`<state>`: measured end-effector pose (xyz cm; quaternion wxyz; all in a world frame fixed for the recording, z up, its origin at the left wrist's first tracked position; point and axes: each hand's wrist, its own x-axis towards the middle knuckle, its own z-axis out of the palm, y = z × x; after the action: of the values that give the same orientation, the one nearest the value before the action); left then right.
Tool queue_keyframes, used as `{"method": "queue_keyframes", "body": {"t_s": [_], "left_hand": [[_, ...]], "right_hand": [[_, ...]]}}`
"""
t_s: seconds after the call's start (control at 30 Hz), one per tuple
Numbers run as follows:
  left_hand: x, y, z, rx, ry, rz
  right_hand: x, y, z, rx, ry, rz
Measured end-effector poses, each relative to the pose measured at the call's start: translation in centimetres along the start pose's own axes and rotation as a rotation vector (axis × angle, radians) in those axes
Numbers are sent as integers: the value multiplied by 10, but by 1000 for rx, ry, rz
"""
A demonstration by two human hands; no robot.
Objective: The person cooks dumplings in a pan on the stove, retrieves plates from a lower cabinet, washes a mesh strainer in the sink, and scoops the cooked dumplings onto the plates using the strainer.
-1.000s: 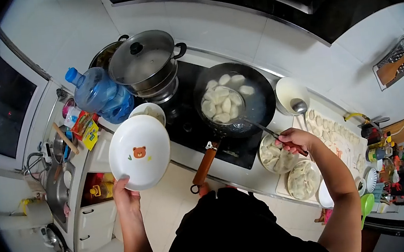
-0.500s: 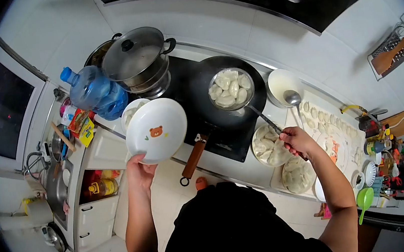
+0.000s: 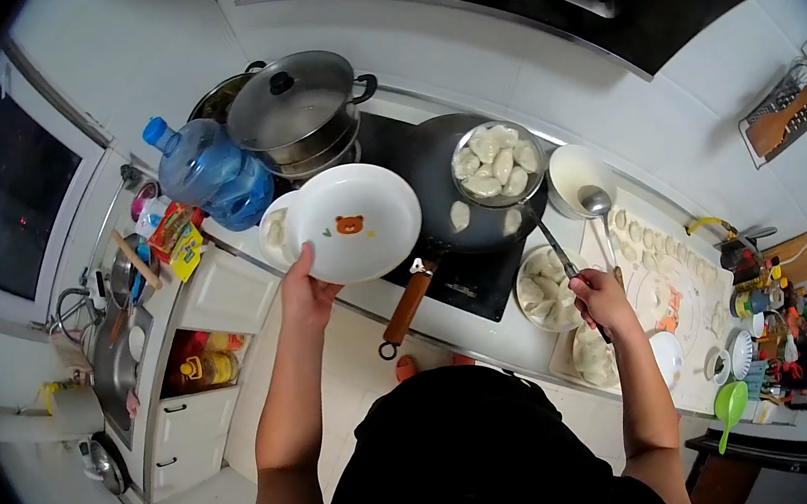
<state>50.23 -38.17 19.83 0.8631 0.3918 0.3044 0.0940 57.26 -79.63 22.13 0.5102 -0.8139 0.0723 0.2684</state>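
My left hand (image 3: 305, 289) grips the near-left edge of a white plate (image 3: 362, 242) with a bear picture and nothing on it. My right hand (image 3: 599, 299) is closed around the black handle of a strainer (image 3: 498, 164) full of dumplings. The strainer is over the right part of a dark wok (image 3: 434, 173), where two loose dumplings (image 3: 461, 216) show. The plate is left of the wok, partly over a smaller bowl (image 3: 272, 232) of dumplings.
A lidded steel pot (image 3: 295, 104) and a blue water jug (image 3: 212, 170) stand at the left. The wok's brown handle (image 3: 406, 312) juts toward me. Right of the wok are a white bowl (image 3: 575, 173) with a ladle (image 3: 596, 200), a dumpling plate (image 3: 539, 286) and rows of dumplings (image 3: 659, 243).
The plate has moved right and slightly up in view, nearer the wok. The strainer looks raised and further right, and loose dumplings in the wok now show below it.
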Motion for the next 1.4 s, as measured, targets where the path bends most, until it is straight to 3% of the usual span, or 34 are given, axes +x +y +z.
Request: {"method": "queue_keyframes", "body": {"t_s": [1.13,1.4], "left_hand": [[18,-7,12,92,-39,-18],[31,-18,29,94,-23,-31]], "right_hand": [[-7,-6,9,-28,59,22],[-42,-48,-13,77,-1,24]]}}
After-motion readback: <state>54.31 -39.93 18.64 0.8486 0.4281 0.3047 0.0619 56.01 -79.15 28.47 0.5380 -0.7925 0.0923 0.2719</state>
